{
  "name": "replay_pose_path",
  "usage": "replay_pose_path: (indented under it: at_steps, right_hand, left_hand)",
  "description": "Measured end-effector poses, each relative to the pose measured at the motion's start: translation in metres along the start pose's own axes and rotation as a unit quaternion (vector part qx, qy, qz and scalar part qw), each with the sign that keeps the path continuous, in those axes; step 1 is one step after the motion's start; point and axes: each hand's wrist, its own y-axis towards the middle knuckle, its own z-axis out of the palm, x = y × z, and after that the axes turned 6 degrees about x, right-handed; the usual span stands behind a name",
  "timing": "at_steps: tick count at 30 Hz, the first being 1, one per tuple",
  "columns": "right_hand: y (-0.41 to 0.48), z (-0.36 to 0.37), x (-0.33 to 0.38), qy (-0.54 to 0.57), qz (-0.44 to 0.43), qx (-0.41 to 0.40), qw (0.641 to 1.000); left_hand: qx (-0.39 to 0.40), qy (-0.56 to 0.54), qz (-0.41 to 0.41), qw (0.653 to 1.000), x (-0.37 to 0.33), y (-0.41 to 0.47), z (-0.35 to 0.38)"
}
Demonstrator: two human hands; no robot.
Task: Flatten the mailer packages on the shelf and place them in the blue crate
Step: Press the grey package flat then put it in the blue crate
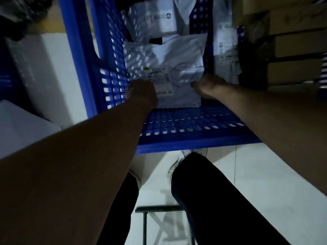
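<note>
The blue crate (185, 124) with perforated walls stands on the floor in front of me. A white mailer (164, 64) with a printed label lies on top inside it, wrinkled but fairly flat. My left hand (142, 91) grips the mailer's near left edge, knuckles up. My right hand (207, 87) holds its near right edge, thumb lying over the top. A second white mailer (159, 16) lies deeper in the crate behind the first. Another labelled mailer (224, 41) shows just beyond the crate's right wall.
Stacked cardboard boxes (292, 41) fill the right side. A white box (44, 76) stands left of the crate. My legs in dark trousers (212, 200) and a small stool (159, 208) are below, on a pale tiled floor. The frame is dim and blurred.
</note>
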Motion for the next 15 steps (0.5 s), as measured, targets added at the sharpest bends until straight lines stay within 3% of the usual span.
replay_pose_path:
  at_steps: [3,6,11,15]
  right_hand:
    - [-0.020,-0.008,0.004,-0.002,-0.024,-0.028,0.999]
    - [-0.026,-0.016,0.011,0.004,-0.069,0.010,0.998]
    - [-0.001,-0.018,0.025,0.025,-0.053,0.098,0.993]
    - [0.029,-0.005,0.018,0.041,-0.038,0.126,0.990]
  left_hand:
    - [-0.010,-0.017,0.052,0.998,0.005,-0.011,-0.019]
    - [-0.011,-0.046,0.096,0.994,0.007,-0.001,-0.035]
    - [0.096,-0.087,0.067,0.989,-0.003,0.038,-0.038]
    - [0.115,-0.112,0.056,0.985,-0.001,0.063,-0.015]
